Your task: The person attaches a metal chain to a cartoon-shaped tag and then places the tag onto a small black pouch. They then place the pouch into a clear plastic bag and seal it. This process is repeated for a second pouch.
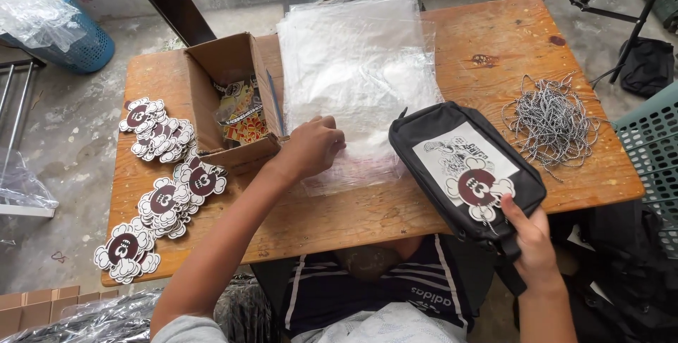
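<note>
Black pouch [466, 170] gripped by right hand [531, 238]; left hand [311, 146] curled, pinching plastic bags [357, 67]

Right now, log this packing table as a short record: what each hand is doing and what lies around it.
left hand: fingers curled on the stack of clear plastic bags
right hand: grip on the black pouch at its near end
left of bags: open cardboard box holding stickers
table left side: piles of cartoon stickers
table right side: heap of ball chains
surface: wooden table
</note>
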